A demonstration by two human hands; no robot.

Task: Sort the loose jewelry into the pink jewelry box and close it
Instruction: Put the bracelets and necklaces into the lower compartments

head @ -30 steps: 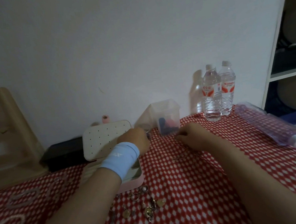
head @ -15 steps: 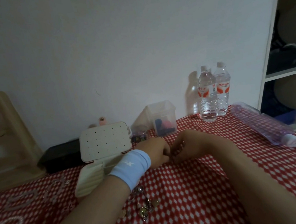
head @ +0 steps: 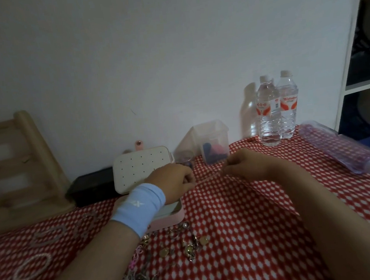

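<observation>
The pink jewelry box lies open on the red checked cloth, its cream dotted lid standing upright behind. My left hand, with a blue wristband, hovers over the box and pinches one end of a thin chain. My right hand pinches the other end, so the chain is stretched between them just right of the box. Loose jewelry lies in a small heap in front of the box. Bracelets rest at the left.
A clear plastic container and a small glass jar stand behind the hands. Two water bottles are by the wall. A rolled plastic sheet lies at the right, a black case and a wooden chair at the left.
My hands, close together half a second ago, have drawn apart, pulling the chain taut between them. The left hand is back over the box.
</observation>
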